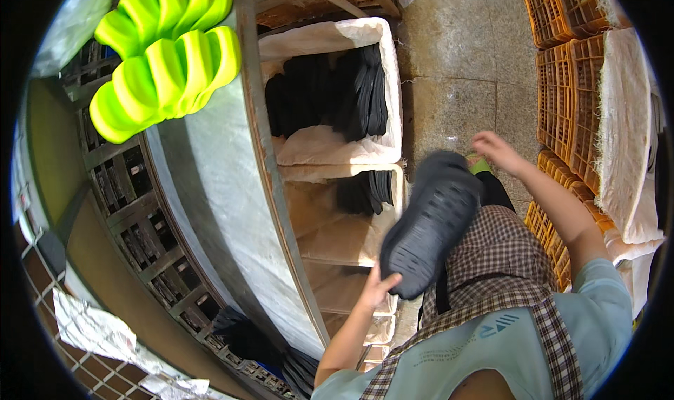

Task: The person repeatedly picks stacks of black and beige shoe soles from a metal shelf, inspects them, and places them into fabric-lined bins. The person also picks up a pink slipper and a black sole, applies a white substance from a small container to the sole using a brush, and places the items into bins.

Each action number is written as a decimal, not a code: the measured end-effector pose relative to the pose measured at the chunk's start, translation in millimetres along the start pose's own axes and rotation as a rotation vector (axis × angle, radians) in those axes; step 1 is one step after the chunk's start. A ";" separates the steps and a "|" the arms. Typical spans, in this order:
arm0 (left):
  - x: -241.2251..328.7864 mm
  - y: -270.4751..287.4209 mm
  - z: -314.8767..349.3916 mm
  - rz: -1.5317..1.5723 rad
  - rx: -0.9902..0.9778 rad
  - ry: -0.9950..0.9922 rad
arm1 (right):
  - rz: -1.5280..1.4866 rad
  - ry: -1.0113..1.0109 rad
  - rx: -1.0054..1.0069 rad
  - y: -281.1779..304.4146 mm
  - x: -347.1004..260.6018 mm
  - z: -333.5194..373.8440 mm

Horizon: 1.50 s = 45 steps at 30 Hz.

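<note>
A dark shoe sole (432, 224), with holes and grooves on its surface, hangs slanted in front of my apron. My left hand (381, 288) grips its lower end, thumb on the upper face. Past the sole's upper end, my right hand (493, 151) is apart from it, slightly blurred, with loosely bent fingers and nothing visible in them. To the left of the sole stands a white-lined crate (393, 105) packed with black soles (361, 95) on edge. A nearer lined crate (337, 242) holds a smaller group of dark soles (368, 191).
Bright yellow-green soles (165, 77) sit in two rows on the metal-topped table (217, 147) at left. Orange crates (572, 112) with white lining line the right side. Concrete floor (456, 56) runs between. More dark pieces (260, 344) lie low at left, near wire mesh (77, 347).
</note>
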<state>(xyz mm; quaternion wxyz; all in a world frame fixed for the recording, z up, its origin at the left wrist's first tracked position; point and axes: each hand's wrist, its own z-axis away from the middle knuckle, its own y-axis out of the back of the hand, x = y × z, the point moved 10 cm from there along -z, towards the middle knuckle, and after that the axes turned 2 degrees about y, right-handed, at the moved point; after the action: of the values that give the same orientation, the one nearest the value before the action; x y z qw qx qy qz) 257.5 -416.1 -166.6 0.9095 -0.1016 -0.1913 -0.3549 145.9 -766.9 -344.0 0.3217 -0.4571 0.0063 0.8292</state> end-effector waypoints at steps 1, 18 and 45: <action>13.4 21.8 -19.1 0.059 0.137 -0.053 | -0.001 -0.057 0.136 27.6 13.8 0.5; 270.6 134.4 -460.6 -1.672 0.952 -0.662 | -0.038 -0.693 0.477 82.3 340.0 125.4; -23.4 -12.6 93.4 -0.870 0.236 -0.673 | 0.585 -0.209 -0.360 -106.3 98.9 124.1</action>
<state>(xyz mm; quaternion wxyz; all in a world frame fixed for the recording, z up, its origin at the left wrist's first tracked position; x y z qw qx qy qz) 207.3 -381.1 -91.2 0.5735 -0.0187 -0.5334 -0.6215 72.5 -592.6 -316.9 -0.0158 -0.3980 -0.0422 0.9163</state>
